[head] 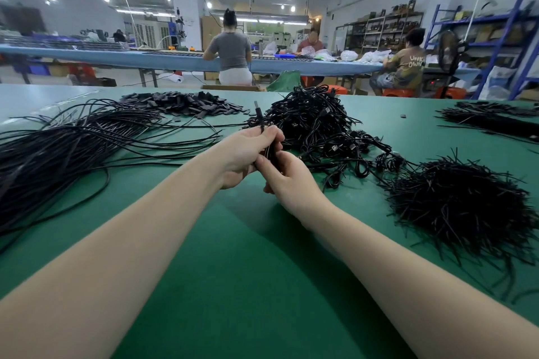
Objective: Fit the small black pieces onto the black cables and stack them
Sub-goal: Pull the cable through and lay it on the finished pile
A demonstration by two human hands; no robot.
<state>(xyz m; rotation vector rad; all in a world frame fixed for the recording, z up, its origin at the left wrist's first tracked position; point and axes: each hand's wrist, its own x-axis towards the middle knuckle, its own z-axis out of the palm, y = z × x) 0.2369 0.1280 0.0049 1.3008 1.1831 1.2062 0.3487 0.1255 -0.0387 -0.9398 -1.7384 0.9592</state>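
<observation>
My left hand [248, 151] grips a black cable [259, 114] whose plug end sticks up above the fingers. My right hand [287, 181] meets it from below, fingers closed on a small black piece [269, 154] around the same cable. A tangled heap of black cables [318, 125] lies just beyond the hands. Flat small black pieces [186, 103] form a pile at the far left centre. Long straight cables [64, 148] fan out on the left.
A bushy mound of thin black tubes [463, 207] sits at the right. More black cables [493, 121] lie far right. The green table [233, 285] spreads below my forearms. Several people sit at a blue bench [163, 60] behind.
</observation>
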